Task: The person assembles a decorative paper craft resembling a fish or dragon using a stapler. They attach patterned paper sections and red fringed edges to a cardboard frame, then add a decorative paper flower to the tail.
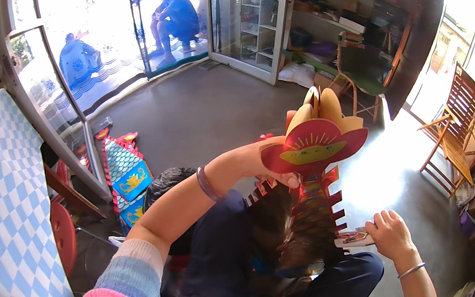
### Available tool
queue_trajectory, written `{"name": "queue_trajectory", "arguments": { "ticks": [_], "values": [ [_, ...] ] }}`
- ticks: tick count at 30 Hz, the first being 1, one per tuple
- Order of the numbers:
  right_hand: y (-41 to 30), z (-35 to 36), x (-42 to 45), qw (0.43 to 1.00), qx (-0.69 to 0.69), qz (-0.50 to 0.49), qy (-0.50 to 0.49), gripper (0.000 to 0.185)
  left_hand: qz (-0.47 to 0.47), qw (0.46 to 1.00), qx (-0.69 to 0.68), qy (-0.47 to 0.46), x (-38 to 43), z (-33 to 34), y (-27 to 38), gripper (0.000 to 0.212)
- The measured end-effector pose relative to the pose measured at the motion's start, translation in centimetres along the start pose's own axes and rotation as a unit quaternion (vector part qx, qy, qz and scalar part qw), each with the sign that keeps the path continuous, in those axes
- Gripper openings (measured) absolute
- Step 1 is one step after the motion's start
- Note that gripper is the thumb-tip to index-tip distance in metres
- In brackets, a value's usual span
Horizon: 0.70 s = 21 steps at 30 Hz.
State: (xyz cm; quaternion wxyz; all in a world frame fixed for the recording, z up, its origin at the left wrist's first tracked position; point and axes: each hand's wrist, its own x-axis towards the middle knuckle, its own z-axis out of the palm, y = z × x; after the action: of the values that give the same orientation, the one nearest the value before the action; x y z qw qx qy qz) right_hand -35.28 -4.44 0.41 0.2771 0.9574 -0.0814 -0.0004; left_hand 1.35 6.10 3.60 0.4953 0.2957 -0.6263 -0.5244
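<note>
My left hand [275,157] holds up a folded paper craft by its red and yellow petal-shaped top [319,145], which has a painted face-like design. Below the petals hangs its darker body [300,223], patterned with scales and edged in red fringe, between my knees. In my right hand [394,234] is a small pale and reddish tool [356,238], possibly a stapler; its far end is at the fringe on the right side. Whether it touches the paper I cannot tell.
To the left are a blue-and-white checked table [3,186], a red stool [63,237] and another scaled paper craft [126,173] on the floor. A wooden folding chair [459,118] stands at right, a green chair [364,68] at back. Beyond the glass a person [176,17] crouches.
</note>
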Motion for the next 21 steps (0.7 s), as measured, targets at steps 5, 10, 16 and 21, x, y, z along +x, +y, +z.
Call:
{"name": "queue_trajectory", "arguments": {
  "ticks": [5,10,16,21],
  "values": [
    [0.5,0.2,-0.3,1.0,0.006,0.013,-0.015,0.008,0.072,0.988,0.116,-0.075,0.8,1.4,1.2,0.058],
    [0.3,0.4,-1.7,1.0,0.021,0.012,-0.011,0.009,0.188,0.937,0.271,-0.115,1.4,2.4,1.2,0.076],
    [0.7,1.6,-0.6,0.997,0.063,0.019,-0.036,0.015,-0.001,0.996,0.09,-0.011,0.8,3.0,1.3,0.065],
    [0.2,2.9,-1.8,0.995,0.08,0.054,-0.036,0.02,-0.014,0.985,0.076,0.155,2.0,4.3,-0.1,0.046]
  ]
}}
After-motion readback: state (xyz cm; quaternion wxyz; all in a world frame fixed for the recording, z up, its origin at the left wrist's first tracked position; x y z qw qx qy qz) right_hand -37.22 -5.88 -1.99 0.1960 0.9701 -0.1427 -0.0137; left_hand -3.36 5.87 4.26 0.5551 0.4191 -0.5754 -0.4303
